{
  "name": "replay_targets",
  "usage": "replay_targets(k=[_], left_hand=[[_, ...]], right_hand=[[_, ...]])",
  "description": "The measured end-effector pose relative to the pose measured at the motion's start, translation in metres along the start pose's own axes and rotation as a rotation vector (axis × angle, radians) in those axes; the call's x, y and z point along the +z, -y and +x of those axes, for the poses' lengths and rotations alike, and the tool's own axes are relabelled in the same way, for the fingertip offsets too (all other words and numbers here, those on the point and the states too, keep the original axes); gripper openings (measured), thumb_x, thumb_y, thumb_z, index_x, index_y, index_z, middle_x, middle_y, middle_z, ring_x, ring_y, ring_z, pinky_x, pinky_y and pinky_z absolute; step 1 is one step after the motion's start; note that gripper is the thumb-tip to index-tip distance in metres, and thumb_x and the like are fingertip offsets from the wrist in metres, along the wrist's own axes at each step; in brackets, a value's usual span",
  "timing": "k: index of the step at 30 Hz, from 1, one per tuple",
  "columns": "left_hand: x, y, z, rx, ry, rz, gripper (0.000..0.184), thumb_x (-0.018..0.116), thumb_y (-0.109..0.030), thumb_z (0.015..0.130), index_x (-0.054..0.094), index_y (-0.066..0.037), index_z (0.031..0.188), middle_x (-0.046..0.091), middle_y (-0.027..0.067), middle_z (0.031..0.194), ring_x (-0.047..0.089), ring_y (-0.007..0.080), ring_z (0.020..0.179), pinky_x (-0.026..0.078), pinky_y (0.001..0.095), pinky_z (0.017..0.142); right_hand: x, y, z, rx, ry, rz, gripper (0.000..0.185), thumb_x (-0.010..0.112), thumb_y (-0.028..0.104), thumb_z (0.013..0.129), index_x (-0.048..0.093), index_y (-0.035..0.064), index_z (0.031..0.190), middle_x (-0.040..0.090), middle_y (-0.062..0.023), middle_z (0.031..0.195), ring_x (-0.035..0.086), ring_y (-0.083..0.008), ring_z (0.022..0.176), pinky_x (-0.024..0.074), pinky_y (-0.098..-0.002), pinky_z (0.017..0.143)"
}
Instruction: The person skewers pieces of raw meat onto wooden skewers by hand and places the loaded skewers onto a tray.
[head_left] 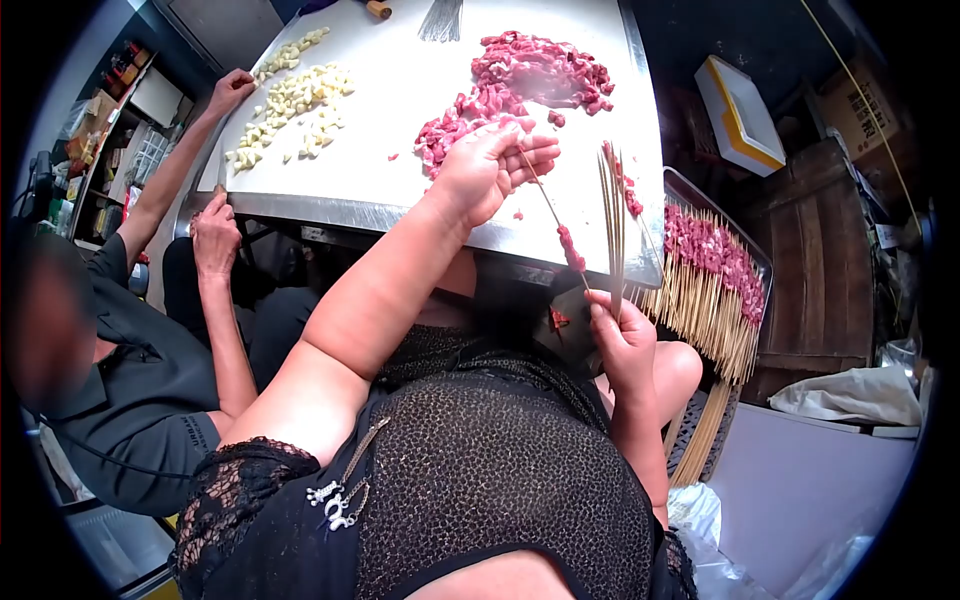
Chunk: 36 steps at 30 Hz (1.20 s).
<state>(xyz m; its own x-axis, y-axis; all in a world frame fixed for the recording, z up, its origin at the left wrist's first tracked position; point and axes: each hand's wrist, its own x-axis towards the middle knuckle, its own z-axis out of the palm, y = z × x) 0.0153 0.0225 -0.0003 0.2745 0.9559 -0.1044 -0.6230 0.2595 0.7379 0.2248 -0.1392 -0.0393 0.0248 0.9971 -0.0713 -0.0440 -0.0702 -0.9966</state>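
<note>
My left hand is palm up over the table's front edge, beside the raw meat pile, with its fingers partly curled around the upper end of a thin skewer. Small pieces of meat sit low on that skewer. Its lower end reaches my right hand, which is closed around a bundle of upright wooden skewers. Another bit of meat shows by the bundle's upper part. To the right, a metal tray holds many meat skewers.
A co-worker sits at left, both hands at the white table near peeled garlic cloves. Thin metal rods lie at the far side. A white and yellow box and bare skewers are on the right.
</note>
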Motion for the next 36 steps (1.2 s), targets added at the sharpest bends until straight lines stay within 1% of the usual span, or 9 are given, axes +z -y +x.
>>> replay_targets(k=[4, 10, 13, 16, 20, 23, 27, 31, 36], left_hand=[[0.005, 0.001, -0.004, -0.031, 0.021, 0.003, 0.034, 0.034, -0.017, 0.096, 0.042, 0.006, 0.119, 0.056, 0.0238, 0.110, 0.059, 0.0310, 0.100, 0.047, 0.0425, 0.091], [0.000, 0.003, -0.004, -0.055, 0.068, -0.089, 0.031, 0.035, -0.017, 0.095, 0.046, 0.006, 0.113, 0.056, 0.0256, 0.110, 0.057, 0.0329, 0.103, 0.044, 0.0439, 0.094], [0.001, 0.002, -0.004, -0.066, 0.049, -0.091, 0.029, 0.036, -0.016, 0.094, 0.047, 0.005, 0.110, 0.057, 0.0259, 0.107, 0.058, 0.0333, 0.100, 0.045, 0.0439, 0.092], [0.005, 0.005, -0.007, -0.049, 0.022, 0.010, 0.026, 0.037, -0.014, 0.093, 0.048, 0.005, 0.107, 0.060, 0.0246, 0.100, 0.061, 0.0325, 0.093, 0.048, 0.0435, 0.088], [0.004, 0.016, -0.008, -0.023, 0.000, 0.043, 0.024, 0.037, -0.015, 0.094, 0.049, 0.004, 0.104, 0.061, 0.0228, 0.097, 0.062, 0.0309, 0.091, 0.050, 0.0419, 0.086], [0.010, 0.025, -0.012, -0.033, -0.039, 0.004, 0.023, 0.037, -0.016, 0.095, 0.049, 0.003, 0.101, 0.061, 0.0233, 0.097, 0.062, 0.0310, 0.091, 0.050, 0.0420, 0.086], [0.014, 0.032, -0.017, 0.006, -0.044, 0.021, 0.026, 0.034, -0.019, 0.096, 0.050, 0.001, 0.098, 0.061, 0.0208, 0.093, 0.062, 0.0299, 0.088, 0.050, 0.0429, 0.085], [0.012, 0.043, -0.016, 0.041, -0.074, -0.027, 0.028, 0.030, -0.018, 0.094, 0.050, 0.002, 0.095, 0.061, 0.0201, 0.090, 0.062, 0.0307, 0.084, 0.049, 0.0456, 0.086], [0.012, 0.048, -0.013, 0.064, 0.008, -0.111, 0.027, 0.030, -0.017, 0.091, 0.050, 0.001, 0.090, 0.061, 0.0209, 0.087, 0.061, 0.0325, 0.083, 0.048, 0.0465, 0.084]], right_hand=[[0.006, 0.004, 0.002, 0.021, -0.001, -0.023, 0.016, 0.055, 0.004, 0.088, 0.062, -0.0019, 0.100, 0.054, 0.0020, 0.070, 0.046, -0.0037, 0.060, 0.0368, -0.0172, 0.053], [0.008, 0.000, 0.002, 0.103, -0.041, 0.029, 0.017, 0.054, 0.004, 0.088, 0.061, -0.0024, 0.102, 0.053, 0.0024, 0.070, 0.044, -0.0034, 0.060, 0.0360, -0.0167, 0.053], [0.008, 0.001, 0.003, 0.088, -0.042, 0.043, 0.017, 0.054, 0.004, 0.088, 0.061, -0.0024, 0.102, 0.053, 0.0023, 0.071, 0.044, -0.0032, 0.060, 0.0358, -0.0168, 0.053], [0.011, 0.002, 0.002, 0.087, -0.046, 0.103, 0.017, 0.054, 0.004, 0.088, 0.061, -0.0018, 0.103, 0.053, 0.0025, 0.071, 0.044, -0.0030, 0.060, 0.0357, -0.0165, 0.052], [0.011, -0.006, 0.001, 0.082, -0.056, 0.060, 0.016, 0.055, 0.004, 0.088, 0.061, -0.0012, 0.103, 0.053, 0.0029, 0.071, 0.044, -0.0028, 0.059, 0.0352, -0.0164, 0.052], [0.012, -0.007, 0.000, 0.090, -0.054, 0.067, 0.017, 0.055, 0.004, 0.088, 0.061, -0.0004, 0.103, 0.052, 0.0033, 0.071, 0.043, -0.0024, 0.058, 0.0345, -0.0160, 0.051], [0.013, -0.007, -0.001, 0.125, -0.048, 0.061, 0.016, 0.055, 0.005, 0.088, 0.062, 0.0003, 0.103, 0.051, 0.0045, 0.069, 0.041, -0.0016, 0.057, 0.0328, -0.0153, 0.050], [0.017, -0.008, -0.005, 0.144, -0.015, 0.113, 0.017, 0.054, 0.005, 0.089, 0.061, 0.0006, 0.104, 0.049, 0.0059, 0.067, 0.039, -0.0010, 0.054, 0.0306, -0.0150, 0.048], [0.024, -0.008, -0.007, 0.172, 0.000, 0.170, 0.018, 0.054, 0.005, 0.089, 0.060, 0.0009, 0.106, 0.047, 0.0063, 0.065, 0.037, -0.0006, 0.052, 0.0287, -0.0148, 0.046]])
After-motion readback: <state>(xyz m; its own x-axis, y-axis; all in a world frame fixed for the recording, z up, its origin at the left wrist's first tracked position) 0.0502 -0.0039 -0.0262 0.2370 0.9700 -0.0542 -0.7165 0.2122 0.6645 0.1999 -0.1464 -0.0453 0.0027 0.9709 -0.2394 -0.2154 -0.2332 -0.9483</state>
